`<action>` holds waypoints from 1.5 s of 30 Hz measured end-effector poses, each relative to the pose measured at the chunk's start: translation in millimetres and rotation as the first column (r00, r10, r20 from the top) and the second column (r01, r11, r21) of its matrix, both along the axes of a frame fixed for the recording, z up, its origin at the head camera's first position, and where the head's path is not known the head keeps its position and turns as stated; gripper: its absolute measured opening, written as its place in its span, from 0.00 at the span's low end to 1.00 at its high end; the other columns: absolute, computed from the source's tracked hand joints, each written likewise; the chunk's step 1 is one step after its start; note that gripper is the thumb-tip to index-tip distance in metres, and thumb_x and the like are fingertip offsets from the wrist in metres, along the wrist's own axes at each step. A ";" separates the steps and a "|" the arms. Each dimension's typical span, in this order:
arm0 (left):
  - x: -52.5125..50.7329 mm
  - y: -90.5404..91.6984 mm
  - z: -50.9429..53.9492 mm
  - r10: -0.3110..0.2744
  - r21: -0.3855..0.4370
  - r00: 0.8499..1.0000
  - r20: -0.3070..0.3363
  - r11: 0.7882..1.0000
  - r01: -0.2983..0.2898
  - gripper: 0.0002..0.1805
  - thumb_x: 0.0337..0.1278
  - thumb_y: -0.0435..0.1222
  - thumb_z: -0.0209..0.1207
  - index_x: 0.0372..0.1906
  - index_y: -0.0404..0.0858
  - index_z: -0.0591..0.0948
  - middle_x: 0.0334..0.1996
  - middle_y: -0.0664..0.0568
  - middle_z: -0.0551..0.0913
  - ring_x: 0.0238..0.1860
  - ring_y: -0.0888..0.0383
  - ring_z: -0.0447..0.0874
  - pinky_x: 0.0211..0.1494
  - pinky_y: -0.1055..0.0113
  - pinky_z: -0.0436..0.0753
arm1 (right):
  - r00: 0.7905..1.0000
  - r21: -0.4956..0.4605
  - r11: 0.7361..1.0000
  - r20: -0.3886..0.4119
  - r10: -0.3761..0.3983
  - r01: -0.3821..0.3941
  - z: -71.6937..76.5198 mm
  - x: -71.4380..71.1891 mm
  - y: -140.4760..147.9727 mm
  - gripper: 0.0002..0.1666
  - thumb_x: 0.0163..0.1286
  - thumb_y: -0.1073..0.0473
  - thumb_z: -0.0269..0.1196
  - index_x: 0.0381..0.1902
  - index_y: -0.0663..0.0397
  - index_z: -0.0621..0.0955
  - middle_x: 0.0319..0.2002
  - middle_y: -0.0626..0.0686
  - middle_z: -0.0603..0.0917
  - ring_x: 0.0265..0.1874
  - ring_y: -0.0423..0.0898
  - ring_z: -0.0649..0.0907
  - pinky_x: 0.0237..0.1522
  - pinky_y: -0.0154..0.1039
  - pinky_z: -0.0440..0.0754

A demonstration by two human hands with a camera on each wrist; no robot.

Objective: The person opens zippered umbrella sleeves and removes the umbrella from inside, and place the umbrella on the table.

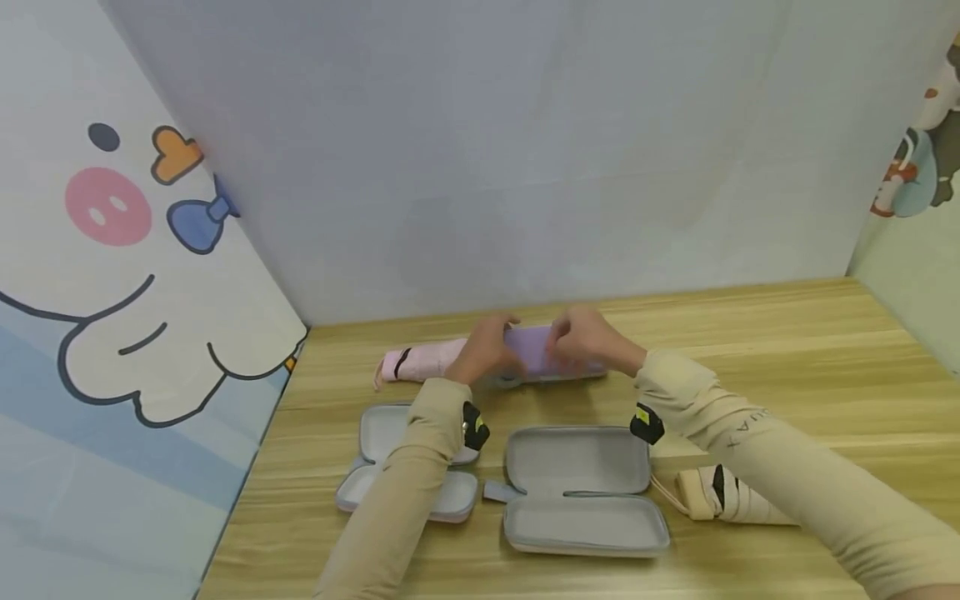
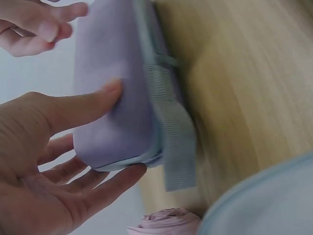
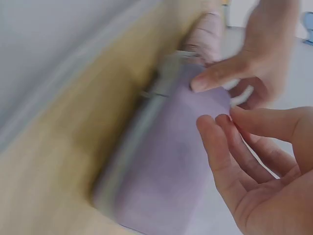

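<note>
A purple zip case (image 1: 531, 350) with a grey strap (image 2: 175, 132) is closed, near the back of the table. My left hand (image 1: 489, 348) grips one end of it. Its thumb presses the purple face, and the other fingers curl round the end. Beside the opposite part of the case is my right hand (image 1: 588, 337), its fingers loosely bent and nothing visible between them. In the right wrist view, the right fingertips (image 3: 205, 122) hover by the case edge; whether they touch it I cannot tell. Past the left hand lies a folded pink umbrella (image 1: 427, 360).
Two opened cases with grey linings lie nearer me: a smaller one (image 1: 450, 493) under the left forearm and a larger one (image 1: 585, 525) in the middle. A folded cream umbrella (image 1: 750, 500) rests at the right below the right sleeve. Behind the wooden table (image 1: 787, 333) hangs a pale cloth (image 1: 525, 150).
</note>
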State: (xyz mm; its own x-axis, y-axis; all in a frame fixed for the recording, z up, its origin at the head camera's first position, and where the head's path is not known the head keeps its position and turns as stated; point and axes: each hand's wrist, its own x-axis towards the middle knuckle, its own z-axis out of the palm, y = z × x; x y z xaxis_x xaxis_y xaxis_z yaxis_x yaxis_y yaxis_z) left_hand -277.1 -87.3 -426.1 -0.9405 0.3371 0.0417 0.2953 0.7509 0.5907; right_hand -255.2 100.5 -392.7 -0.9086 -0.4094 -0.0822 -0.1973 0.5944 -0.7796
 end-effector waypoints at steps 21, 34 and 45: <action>24.9 -4.8 4.7 0.057 0.242 0.994 0.090 0.967 -0.077 0.13 0.58 0.42 0.62 0.34 0.34 0.83 0.36 0.44 0.82 0.41 0.49 0.80 0.39 0.62 0.79 | 0.998 -0.128 0.990 0.004 -0.055 0.055 16.6 2.9 66.9 0.13 0.60 0.65 0.66 0.41 0.69 0.81 0.40 0.61 0.83 0.38 0.54 0.83 0.37 0.47 0.83; 34.0 -6.6 -1.7 0.117 0.210 0.925 0.362 0.956 -0.203 0.30 0.54 0.50 0.64 0.57 0.37 0.75 0.57 0.39 0.73 0.57 0.43 0.71 0.56 0.52 0.73 | 0.996 -0.075 0.995 0.068 -0.056 0.061 -29.1 -19.5 85.7 0.31 0.53 0.66 0.70 0.55 0.70 0.74 0.52 0.73 0.75 0.47 0.61 0.79 0.42 0.47 0.81; 43.9 -9.4 -11.5 0.094 0.140 0.941 0.326 0.979 -0.146 0.32 0.48 0.49 0.69 0.57 0.39 0.76 0.57 0.38 0.73 0.57 0.42 0.71 0.58 0.50 0.72 | 0.998 0.075 0.997 -0.069 -0.007 0.012 -48.5 -36.1 66.6 0.40 0.38 0.72 0.74 0.54 0.76 0.74 0.40 0.68 0.81 0.37 0.56 0.81 0.37 0.41 0.79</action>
State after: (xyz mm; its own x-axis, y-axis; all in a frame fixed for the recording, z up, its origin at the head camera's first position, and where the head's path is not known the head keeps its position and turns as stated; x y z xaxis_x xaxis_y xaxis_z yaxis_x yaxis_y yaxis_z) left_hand -233.2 -96.7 -437.6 -0.9467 0.2347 -0.2207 -0.0128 0.6570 0.7538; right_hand -291.3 167.0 -441.2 -0.9169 -0.3960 -0.0493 -0.2433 0.6528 -0.7174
